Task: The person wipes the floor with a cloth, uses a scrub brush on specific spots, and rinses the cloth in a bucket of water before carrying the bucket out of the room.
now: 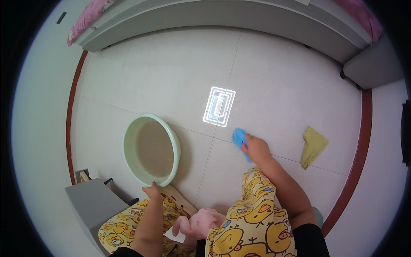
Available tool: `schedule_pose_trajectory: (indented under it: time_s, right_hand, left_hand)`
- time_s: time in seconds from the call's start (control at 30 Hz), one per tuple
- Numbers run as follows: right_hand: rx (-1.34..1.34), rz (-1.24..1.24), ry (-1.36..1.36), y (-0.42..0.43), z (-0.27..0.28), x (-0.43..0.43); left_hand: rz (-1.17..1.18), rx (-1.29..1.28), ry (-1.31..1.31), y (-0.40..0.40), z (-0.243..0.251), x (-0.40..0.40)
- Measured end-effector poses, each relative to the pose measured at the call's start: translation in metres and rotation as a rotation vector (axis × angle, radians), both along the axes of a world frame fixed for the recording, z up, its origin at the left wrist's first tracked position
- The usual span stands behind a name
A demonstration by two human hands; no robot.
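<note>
My left hand point(152, 190) grips the near rim of a pale green plastic basin point(176, 151), which stands tilted in view at left and holds murky brownish water. In my right hand point(256, 148) is a blue brush point(240, 137), held by its body just above the tiled floor or on it; its underside is hidden. A crumpled olive-yellow cloth point(313, 147) lies on the tiles to the right of my right hand. Both forearms are bare, and yellow chick-print fabric point(257, 221) covers my legs.
A grey bed base point(192, 38) with pink bedding crosses the far side. A grey cabinet point(96, 196) is at lower left, a pink plush toy point(204, 221) between my legs. Red-brown skirting point(354, 163) edges the walls. A bright rectangular reflection point(219, 106) shows on the floor tiles.
</note>
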State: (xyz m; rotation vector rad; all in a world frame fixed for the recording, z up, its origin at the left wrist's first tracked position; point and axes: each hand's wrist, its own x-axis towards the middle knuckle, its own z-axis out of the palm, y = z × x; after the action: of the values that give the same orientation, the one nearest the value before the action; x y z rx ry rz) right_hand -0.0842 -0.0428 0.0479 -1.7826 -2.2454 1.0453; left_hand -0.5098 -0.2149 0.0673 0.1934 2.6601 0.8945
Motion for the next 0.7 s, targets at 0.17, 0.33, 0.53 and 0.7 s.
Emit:
schedule_pose_trajectory:
  time_s: [0.17, 0.33, 0.53, 0.7]
  right_hand:
    - [0.303, -0.338, 0.153, 0.001, 0.031, 0.067]
    - [0.218, -0.476, -0.043, -0.067, 0.034, 0.141]
    - [-0.007, -0.627, -0.22, -0.176, 0.002, 0.168]
    - [-0.16, -0.707, -0.302, -0.175, 0.01, 0.166]
  left_hand:
    - [-0.335, -0.327, 0.43, 0.032, 0.014, 0.036]
    - [-1.006, 0.031, 0.552, 0.079, 0.019, 0.084]
    - [-1.466, -0.308, 0.558, 0.157, 0.006, 0.187]
    - [-1.585, -0.477, 0.392, 0.193, -0.022, 0.234]
